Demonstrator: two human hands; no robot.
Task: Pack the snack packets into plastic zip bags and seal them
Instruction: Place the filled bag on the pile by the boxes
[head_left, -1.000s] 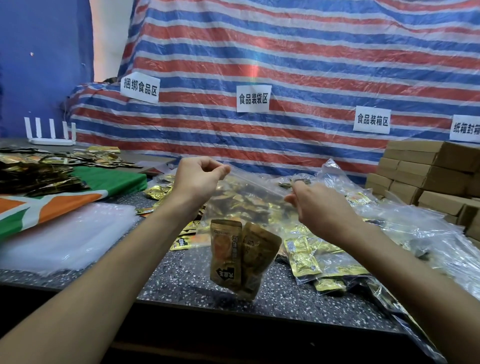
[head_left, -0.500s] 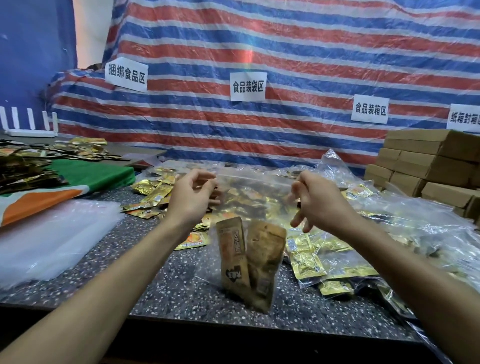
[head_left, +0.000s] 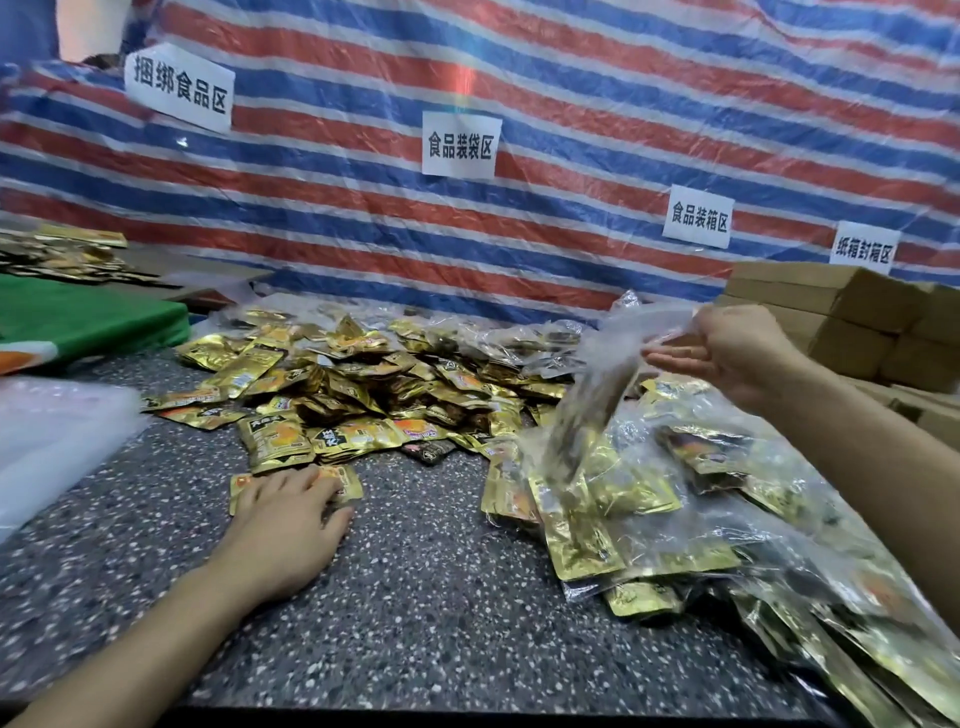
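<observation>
A heap of loose gold snack packets (head_left: 374, 384) lies in the middle of the speckled table (head_left: 415, 597). My left hand (head_left: 283, 535) rests flat on the table, its fingers lying on one gold packet (head_left: 345, 480) at the heap's near edge. My right hand (head_left: 737, 353) is raised at the right and pinches the top of a clear zip bag (head_left: 592, 400) with snack packets inside. The bag hangs tilted and blurred above a pile of filled zip bags (head_left: 675, 519).
A stack of empty clear bags (head_left: 52, 431) lies at the left edge, with a green and orange cloth (head_left: 78, 317) behind it. Brown cardboard boxes (head_left: 857, 322) are stacked at the back right. A striped tarp with paper labels closes off the back.
Both hands held the filled bag's top in front of me. Now my left hand has let go and dropped onto a packet on the table; my right hand has swung the bag right.
</observation>
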